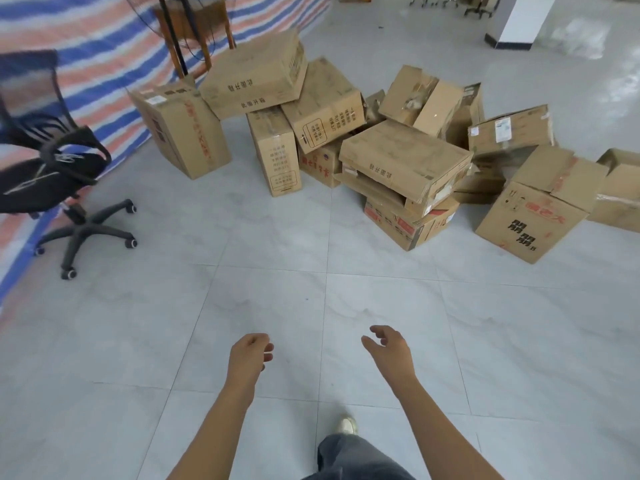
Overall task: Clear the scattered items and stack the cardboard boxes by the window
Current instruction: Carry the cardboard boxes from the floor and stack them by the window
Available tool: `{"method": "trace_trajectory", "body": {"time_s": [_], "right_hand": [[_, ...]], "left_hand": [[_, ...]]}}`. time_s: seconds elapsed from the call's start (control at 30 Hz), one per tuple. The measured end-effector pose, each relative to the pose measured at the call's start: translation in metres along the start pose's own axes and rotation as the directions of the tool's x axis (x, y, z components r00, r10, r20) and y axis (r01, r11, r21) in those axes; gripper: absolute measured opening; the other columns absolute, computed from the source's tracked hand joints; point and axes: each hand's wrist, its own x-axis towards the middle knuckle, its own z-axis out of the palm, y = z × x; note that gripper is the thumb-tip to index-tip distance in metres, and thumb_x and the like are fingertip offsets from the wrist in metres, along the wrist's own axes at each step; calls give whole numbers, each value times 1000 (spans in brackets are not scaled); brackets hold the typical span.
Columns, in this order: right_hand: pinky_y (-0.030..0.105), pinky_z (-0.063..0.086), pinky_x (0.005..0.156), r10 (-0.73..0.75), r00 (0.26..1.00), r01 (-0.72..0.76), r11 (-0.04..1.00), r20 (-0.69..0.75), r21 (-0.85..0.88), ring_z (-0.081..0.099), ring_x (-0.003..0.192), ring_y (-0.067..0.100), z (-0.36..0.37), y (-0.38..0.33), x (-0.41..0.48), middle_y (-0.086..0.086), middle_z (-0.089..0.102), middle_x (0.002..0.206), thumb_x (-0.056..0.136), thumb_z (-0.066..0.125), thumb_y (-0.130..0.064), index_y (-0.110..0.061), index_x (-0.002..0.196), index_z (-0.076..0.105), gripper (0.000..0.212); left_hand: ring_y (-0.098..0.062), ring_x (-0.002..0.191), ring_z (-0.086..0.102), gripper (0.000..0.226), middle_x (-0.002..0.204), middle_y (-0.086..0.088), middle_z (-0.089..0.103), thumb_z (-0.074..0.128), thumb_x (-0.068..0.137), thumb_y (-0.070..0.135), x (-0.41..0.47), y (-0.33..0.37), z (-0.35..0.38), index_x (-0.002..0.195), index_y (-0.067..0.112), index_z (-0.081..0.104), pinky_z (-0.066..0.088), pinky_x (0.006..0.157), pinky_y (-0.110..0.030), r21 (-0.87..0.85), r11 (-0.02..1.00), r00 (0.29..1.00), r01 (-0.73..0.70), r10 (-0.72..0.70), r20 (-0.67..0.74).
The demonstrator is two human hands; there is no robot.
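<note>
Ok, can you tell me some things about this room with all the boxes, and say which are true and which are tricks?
1. The left hand and the right hand hold nothing. True.
2. The cardboard boxes form a neat stack. False: they lie jumbled, several tilted.
3. The office chair stands left of the boxes. True.
4. The tarp is plain green. False: it has blue, red and white stripes.

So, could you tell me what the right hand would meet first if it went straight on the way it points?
The right hand has only bare floor ahead, then probably the upright box in front; depth is unclear.
</note>
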Motion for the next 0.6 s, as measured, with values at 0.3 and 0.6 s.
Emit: {"method": "trace_trajectory", "body": {"time_s": [0.3,0.6], "right_hand": [[20,33,80,18,992,-2,991,122,-131,47,113,13,-8,-35,117,1,50,121,89,57,-21,-14,121,56,34],[18,34,77,50,998,-44,982,30,-181,47,111,12,-14,-93,260,-1,48,119,88,57,-22,-16,123,54,35]], "left_hand": [[-25,86,58,16,96,-13,63,49,96,14,73,54,70,102,3,58,44,70,-30,13,998,998,61,-61,-17],[-29,90,57,14,97,-14,62,48,95,11,217,142,119,101,1,56,41,80,-35,-23,997,997,80,-80,-1]]}}
